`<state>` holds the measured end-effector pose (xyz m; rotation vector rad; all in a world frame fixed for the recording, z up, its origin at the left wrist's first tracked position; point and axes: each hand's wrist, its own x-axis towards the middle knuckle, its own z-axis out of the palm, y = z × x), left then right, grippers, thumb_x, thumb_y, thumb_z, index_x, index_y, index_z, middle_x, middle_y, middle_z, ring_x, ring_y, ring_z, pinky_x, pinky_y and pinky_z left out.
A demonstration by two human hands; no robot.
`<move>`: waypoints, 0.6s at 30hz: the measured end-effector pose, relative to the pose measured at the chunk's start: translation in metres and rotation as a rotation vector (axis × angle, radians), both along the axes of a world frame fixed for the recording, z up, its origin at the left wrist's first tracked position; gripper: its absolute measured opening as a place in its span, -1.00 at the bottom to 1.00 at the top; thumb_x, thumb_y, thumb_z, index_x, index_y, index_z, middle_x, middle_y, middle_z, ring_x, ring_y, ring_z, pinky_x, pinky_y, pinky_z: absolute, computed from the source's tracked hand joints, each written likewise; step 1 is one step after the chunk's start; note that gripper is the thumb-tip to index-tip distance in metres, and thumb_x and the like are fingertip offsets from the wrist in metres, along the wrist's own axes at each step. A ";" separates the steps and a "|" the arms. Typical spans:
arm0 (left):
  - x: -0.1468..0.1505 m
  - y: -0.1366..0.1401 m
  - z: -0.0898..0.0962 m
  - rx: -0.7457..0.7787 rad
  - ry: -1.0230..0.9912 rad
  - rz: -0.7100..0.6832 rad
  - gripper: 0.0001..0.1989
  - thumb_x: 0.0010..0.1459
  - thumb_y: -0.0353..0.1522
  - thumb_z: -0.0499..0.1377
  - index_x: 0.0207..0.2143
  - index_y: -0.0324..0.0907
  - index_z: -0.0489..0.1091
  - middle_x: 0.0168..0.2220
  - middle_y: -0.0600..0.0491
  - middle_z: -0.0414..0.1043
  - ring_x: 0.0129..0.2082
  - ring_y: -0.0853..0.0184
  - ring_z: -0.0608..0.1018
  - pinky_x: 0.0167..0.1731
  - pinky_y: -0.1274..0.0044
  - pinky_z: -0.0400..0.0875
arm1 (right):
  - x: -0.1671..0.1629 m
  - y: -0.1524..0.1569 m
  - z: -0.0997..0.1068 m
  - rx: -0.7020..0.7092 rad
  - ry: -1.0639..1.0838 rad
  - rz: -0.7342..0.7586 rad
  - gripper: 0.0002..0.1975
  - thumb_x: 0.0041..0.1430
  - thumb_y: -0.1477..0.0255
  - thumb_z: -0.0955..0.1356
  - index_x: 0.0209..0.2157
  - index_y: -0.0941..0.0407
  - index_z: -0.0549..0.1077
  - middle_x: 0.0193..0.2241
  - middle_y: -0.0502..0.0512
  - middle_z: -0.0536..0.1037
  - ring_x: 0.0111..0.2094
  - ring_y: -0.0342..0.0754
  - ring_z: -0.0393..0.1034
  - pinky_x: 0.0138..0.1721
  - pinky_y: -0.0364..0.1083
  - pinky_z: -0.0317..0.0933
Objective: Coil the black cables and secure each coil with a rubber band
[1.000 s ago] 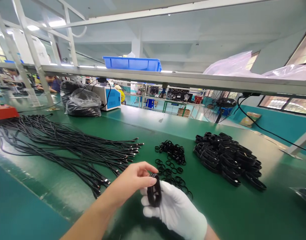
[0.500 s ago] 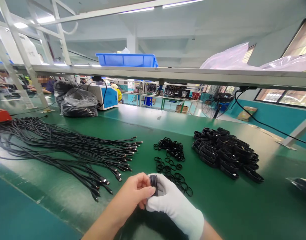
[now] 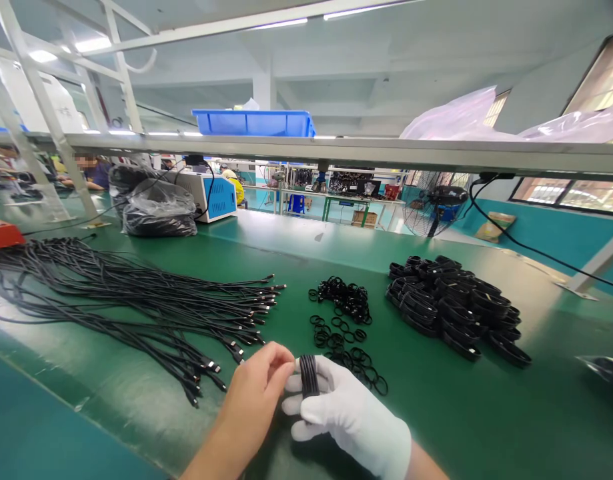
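Observation:
A coiled black cable (image 3: 309, 376) rests in my right hand (image 3: 351, 407), which wears a white glove. The gloved fingers wrap round the coil, the thumb across its lower part. Just left of the coil is my left hand (image 3: 259, 390), bare, its thumb and forefinger pressed together near the coil's upper edge. What lies in that pinch, if anything, is hidden. Beyond the hands lie loose black rings (image 3: 359, 360), with a denser pile of small black rings (image 3: 343, 298) behind them.
Many straight black cables (image 3: 151, 293) spread over the green table (image 3: 286, 263) at left. Wound cable coils (image 3: 456, 300) are heaped at right. A clear bag (image 3: 159, 210) and a blue-white machine (image 3: 219, 197) stand behind. Overhead, a shelf holds a blue bin (image 3: 253, 123).
My left hand has moved slightly left off the coil, its fingertips now pinched beside it. More of the coil shows in my right hand, whose lower fingers have spread into view.

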<state>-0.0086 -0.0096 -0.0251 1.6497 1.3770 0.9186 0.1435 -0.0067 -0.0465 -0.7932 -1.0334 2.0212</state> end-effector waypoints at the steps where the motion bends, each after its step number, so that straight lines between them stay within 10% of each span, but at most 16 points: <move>1: 0.001 -0.002 -0.001 0.113 0.065 0.037 -0.88 0.10 -0.43 0.02 -0.33 -0.16 0.35 -0.36 0.07 0.38 -0.39 0.33 0.44 -0.37 0.53 0.31 | 0.000 0.000 0.001 -0.003 -0.007 0.004 -0.42 -0.33 0.46 0.52 -0.18 0.16 0.35 -0.19 0.13 0.41 -0.20 0.01 0.38 -0.32 -0.06 0.30; 5: 0.007 -0.008 -0.006 0.316 0.180 0.072 -0.70 0.01 -0.58 0.00 -0.28 -0.11 0.40 -0.30 0.07 0.39 -0.29 0.31 0.46 -0.25 0.52 0.32 | -0.004 0.002 0.001 0.078 -0.015 0.012 -0.42 -0.44 0.66 0.49 -0.23 0.19 0.40 -0.26 0.07 0.48 -0.17 0.01 0.37 -0.20 -0.06 0.28; 18: -0.002 0.011 -0.004 0.230 0.014 0.022 -0.76 -0.05 -0.54 0.06 -0.38 -0.13 0.47 -0.43 0.12 0.40 -0.45 0.37 0.42 -0.40 0.55 0.30 | -0.003 -0.002 0.002 -0.039 0.187 0.088 -0.53 -0.24 0.51 0.47 -0.18 0.22 0.40 -0.30 0.13 0.45 -0.31 -0.06 0.40 -0.32 -0.10 0.29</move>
